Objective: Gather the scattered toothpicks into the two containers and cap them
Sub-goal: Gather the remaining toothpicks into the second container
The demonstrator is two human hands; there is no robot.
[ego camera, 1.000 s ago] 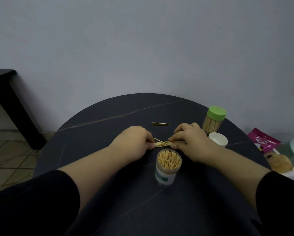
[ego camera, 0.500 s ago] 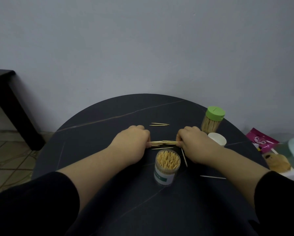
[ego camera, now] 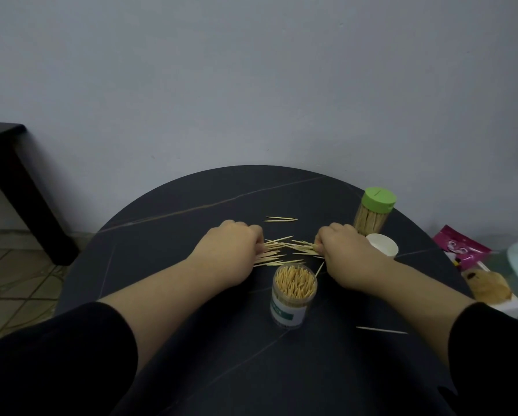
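A loose spread of toothpicks lies on the round dark table between my hands. My left hand has its fingers curled over the left ends of the spread. My right hand pinches the right ends. Just in front of them stands an open clear container packed with upright toothpicks. A second container with a green cap stands at the back right, with a white cap lying beside it. Two stray toothpicks lie farther back, and one stray toothpick lies near my right forearm.
A pink packet and a box with a brownish item sit off the table's right edge. A dark side table stands at the left by the wall. Tiled floor shows to the left.
My hands have drawn apart. The tight bundle held between them has fanned out into a loose spread on the table.
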